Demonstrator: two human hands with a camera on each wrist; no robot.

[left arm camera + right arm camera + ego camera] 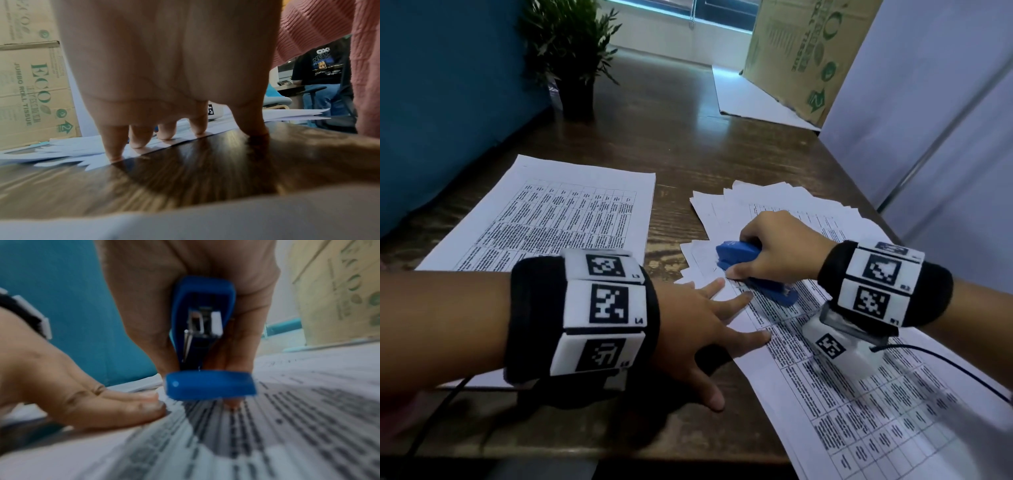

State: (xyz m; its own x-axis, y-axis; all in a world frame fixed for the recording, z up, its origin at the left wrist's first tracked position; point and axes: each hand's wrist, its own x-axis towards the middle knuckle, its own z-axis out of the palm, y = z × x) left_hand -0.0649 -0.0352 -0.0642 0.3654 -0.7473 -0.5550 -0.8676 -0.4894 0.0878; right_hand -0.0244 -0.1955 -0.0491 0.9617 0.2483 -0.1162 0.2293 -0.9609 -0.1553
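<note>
My right grip is wrapped around the blue stapler, centre frame, at a corner of the printed sheets. My left grip lies flat, fingers spread, pinning them to the bench against slipping.

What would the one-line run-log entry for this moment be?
right hand: grips blue stapler on corner of printed sheet | left hand: fingers press sheet edge flat | nearby: second paper stack on table
</note>
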